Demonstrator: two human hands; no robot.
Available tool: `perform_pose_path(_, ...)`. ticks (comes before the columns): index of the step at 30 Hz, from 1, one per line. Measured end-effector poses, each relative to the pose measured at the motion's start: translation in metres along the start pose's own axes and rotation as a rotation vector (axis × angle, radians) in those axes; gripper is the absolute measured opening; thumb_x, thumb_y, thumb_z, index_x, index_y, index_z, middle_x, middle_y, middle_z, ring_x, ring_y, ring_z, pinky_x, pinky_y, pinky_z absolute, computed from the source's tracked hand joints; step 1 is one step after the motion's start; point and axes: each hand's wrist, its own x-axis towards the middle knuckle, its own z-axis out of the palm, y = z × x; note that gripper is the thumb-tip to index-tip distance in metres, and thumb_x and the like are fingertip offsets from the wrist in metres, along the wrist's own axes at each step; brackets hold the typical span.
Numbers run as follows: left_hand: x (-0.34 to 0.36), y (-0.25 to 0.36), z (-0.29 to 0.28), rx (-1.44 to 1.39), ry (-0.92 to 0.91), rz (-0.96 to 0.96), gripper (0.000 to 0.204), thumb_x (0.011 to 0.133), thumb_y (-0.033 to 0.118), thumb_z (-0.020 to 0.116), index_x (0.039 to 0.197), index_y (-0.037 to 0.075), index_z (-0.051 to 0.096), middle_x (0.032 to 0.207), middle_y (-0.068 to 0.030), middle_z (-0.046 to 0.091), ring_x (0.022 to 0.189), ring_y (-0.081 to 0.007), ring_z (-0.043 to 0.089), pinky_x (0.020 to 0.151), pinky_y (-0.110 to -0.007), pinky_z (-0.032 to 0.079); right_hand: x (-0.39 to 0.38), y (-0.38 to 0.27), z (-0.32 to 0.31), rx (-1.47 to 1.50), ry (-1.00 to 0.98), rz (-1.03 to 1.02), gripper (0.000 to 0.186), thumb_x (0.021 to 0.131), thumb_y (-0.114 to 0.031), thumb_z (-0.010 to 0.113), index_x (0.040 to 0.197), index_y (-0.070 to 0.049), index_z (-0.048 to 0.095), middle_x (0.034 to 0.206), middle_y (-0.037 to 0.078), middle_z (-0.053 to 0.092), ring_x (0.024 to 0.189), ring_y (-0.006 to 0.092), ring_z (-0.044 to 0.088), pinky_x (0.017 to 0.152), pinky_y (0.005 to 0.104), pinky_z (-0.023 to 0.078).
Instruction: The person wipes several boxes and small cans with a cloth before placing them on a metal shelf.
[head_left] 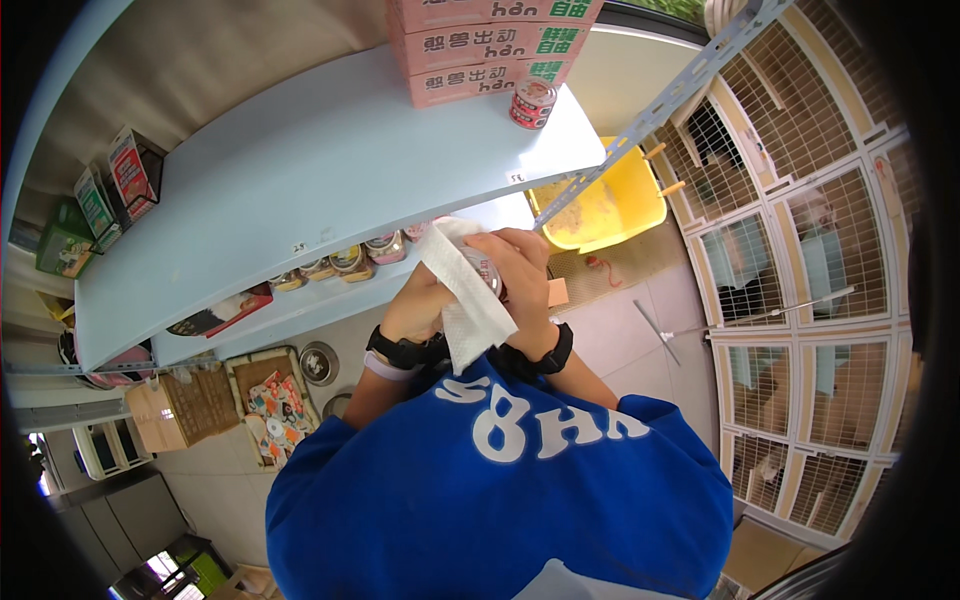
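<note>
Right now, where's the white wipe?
Head view, near centre: the white wipe is between the left hand and right hand, partly covering a round can.

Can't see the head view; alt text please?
A person's right hand grips a round can while a white wipe partly covers the left hand. Beyond them, a pale blue shelf bears pink boxes and stacked reddish cans.

Both forearms (577,377) angle inward, the right fingers (518,252) curled.

Held can (486,266) partly hidden, pink boxes (485,52) cut off
</note>
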Motion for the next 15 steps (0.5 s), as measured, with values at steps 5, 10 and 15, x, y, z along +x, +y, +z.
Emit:
perform_pose_path(5, 0.001, -0.004, -0.003, -0.264, 0.029, 0.021, 0.043, 0.083, 0.007, 0.06, 0.123, 0.005, 0.044, 0.112, -0.0066, 0.054, 0.098, -0.017, 0.058, 0.08, -0.028, 0.051, -0.002, 0.006, 0.006, -0.072, -0.042, -0.074, 0.042, 0.067, -0.018, 0.069, 0.105, -0.003, 0.059, 0.103, 0.007, 0.062, 0.097, 0.0252, 0.052, 0.088, 0.037, 0.032)
perform_pose_path(10, 0.008, -0.003, 0.002, -0.145, 0.118, 0.056, 0.039, 0.084, 0.008, 0.059, 0.12, 0.005, 0.045, 0.11, -0.0061, 0.055, 0.1, -0.0163, 0.057, 0.083, -0.029, 0.05, -0.008, 0.016, 0.003, -0.19, -0.054, -0.109, 0.042, 0.066, -0.018, 0.07, 0.106, -0.007, 0.06, 0.105, 0.005, 0.063, 0.098, 0.0252, 0.052, 0.089, 0.0367, 0.032)
perform_pose_path(15, 0.013, -0.005, -0.001, 0.053, 0.231, 0.073, 0.037, 0.084, 0.001, 0.055, 0.119, 0.005, 0.045, 0.109, -0.0064, 0.055, 0.1, -0.0166, 0.057, 0.081, -0.029, 0.051, -0.003, 0.02, 0.003, -0.173, -0.05, 0.003, 0.044, 0.066, -0.019, 0.072, 0.107, -0.008, 0.06, 0.106, 0.005, 0.063, 0.1, 0.0258, 0.05, 0.089, 0.0351, 0.031)
